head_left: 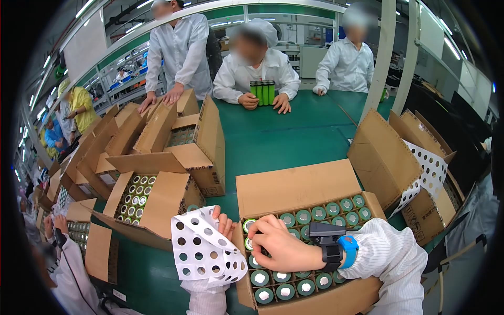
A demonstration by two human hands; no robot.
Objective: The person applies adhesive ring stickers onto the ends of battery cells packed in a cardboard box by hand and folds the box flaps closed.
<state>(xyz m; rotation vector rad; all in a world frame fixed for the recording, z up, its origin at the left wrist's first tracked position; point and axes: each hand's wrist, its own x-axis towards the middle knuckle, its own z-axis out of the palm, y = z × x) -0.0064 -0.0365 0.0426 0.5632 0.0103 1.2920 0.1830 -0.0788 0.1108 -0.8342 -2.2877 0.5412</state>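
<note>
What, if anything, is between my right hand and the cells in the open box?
Nothing visible: the right hand is right at the cells, and the sheet in the left hand is off to the side.

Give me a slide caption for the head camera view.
Right hand reaches into an open carton of green cylinders; left hand holds a perforated white sheet.
</note>
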